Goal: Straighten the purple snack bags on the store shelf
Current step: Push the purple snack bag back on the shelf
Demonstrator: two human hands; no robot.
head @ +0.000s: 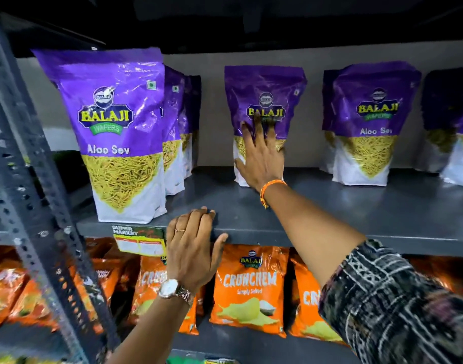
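Purple Aloo Sev snack bags stand upright on a grey metal shelf [356, 219]. A large front bag [120, 132] stands at the left near the edge, with several bags lined up behind it. A middle bag [264, 95] stands further back. My right hand [262, 158] lies flat against its front, fingers spread. More purple bags [367, 122] stand to the right. My left hand [193, 245] rests over the shelf's front edge, fingers curled on top, holding no bag.
A slotted grey upright post [28, 179] runs down the left side. A price label [139, 240] hangs on the shelf edge. Orange Crunchem chip bags [248, 290] fill the shelf below. Another shelf board sits dark overhead.
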